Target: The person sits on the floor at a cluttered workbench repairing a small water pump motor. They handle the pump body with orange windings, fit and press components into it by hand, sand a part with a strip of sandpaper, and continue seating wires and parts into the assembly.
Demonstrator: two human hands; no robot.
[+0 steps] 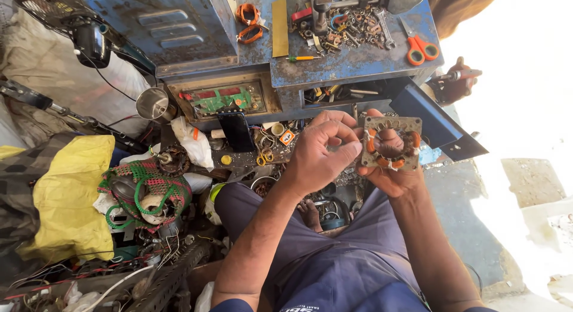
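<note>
Right hand [391, 163] clamped on square motor stator [391, 143]; left hand [316, 160], at its 9 o'clock, fingers pinched together. Best practice, I judge: grip the frame firmly, spare the orange windings [371, 142].

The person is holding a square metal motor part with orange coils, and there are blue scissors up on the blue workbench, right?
Not quite: the head view shows the scissors have orange handles, not blue. The rest holds: the right hand holds the square motor part, and the workbench is blue.

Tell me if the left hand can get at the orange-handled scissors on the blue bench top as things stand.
Probably yes. The left hand holds nothing solid and only pinches beside the square motor stator in the right hand. The scissors lie uncovered on the bench top, though it's a long forward stretch.
</note>
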